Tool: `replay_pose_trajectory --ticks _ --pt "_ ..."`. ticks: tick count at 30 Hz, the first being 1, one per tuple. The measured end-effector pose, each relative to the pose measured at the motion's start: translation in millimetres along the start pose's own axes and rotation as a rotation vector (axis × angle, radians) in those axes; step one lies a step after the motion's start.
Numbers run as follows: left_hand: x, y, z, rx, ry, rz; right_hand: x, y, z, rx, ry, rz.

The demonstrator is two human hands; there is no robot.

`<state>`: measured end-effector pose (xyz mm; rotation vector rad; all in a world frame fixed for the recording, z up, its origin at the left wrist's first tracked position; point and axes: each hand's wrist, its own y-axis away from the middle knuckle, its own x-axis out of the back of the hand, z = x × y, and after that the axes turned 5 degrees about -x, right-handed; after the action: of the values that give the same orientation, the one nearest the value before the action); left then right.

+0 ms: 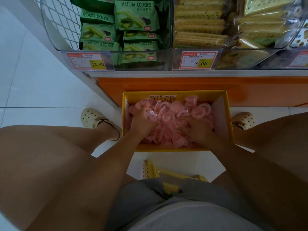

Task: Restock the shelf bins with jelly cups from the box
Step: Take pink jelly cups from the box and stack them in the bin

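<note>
Sitting over a yellow stool (150,169), we had both hands in the yellow box (175,94) of pink jelly cups (167,117) on the floor. Our left hand (143,121) curled round some cups. Our right hand (198,130) lay spread on the pile, and we could not tell its hold. Beyond, the shelf bins (115,51) held matcha cookies (135,15) and crackers (198,24).

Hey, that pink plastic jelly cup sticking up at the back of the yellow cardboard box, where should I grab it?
Pinch the pink plastic jelly cup round its body, coming from above. It stands above the pile near the far wall of the yellow cardboard box, so its sides look free while other cups crowd its base. The right hand is the nearer one.
</note>
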<state>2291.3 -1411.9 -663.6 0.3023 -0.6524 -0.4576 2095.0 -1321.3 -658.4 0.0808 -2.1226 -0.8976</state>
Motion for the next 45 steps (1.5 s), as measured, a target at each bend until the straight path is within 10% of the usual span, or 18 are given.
replay_pose_trajectory --ticks 14,29,40,45 --pt "44 27 63 -0.21 0.012 -0.092 40 35 -38 0.117 -0.163 0.136" --pt "227 119 224 -0.715 0.017 0.3 192 169 -197 0.67 -0.258 0.61" --pt "331 137 258 -0.782 0.25 0.57 317 211 -345 0.909 0.025 0.921" --pt "358 126 256 -0.748 0.244 0.566 364 163 -433 0.715 0.623 0.712"
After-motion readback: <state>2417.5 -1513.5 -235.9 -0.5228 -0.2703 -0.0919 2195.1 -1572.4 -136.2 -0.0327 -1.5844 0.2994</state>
